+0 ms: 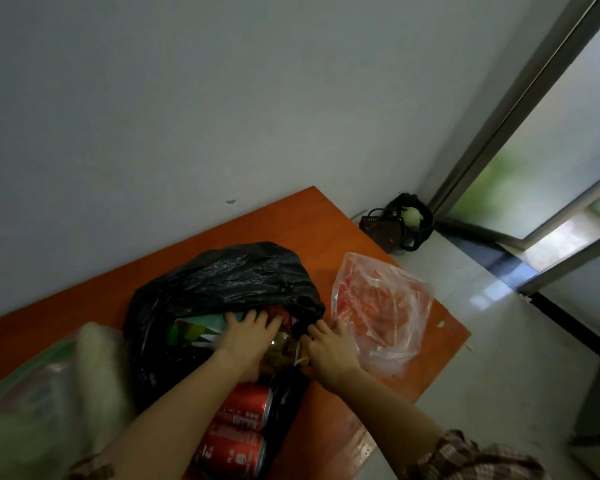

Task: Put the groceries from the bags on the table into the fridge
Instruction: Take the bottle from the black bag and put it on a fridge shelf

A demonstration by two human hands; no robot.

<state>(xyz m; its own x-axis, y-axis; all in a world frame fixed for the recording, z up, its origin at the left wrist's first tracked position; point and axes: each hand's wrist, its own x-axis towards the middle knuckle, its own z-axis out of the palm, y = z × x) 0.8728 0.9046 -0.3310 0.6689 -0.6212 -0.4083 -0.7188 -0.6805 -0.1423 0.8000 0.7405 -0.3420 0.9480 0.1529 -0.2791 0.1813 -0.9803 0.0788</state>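
Groceries still sit in bags on the orange table (pixel 291 220), with both hands at the black bag (pixel 222 282).

On the far left lies a pale, blurry bag (pixel 49 393). Next to it the black bag is open, and a green packet (pixel 194 329) shows inside. The left hand (pixel 248 336) reaches in, its fingers spread flat over the packet and a clear jar (pixel 282 344), gripping nothing. Two red cans (pixel 245 405) lie on their sides just under that arm. The right hand (pixel 329 348) has its fingers curled on the black bag's edge and holds it. Just beside it lies a thin pink bag (pixel 381 306). Past the table's corner a dark basket (pixel 383 228) sits on the floor.
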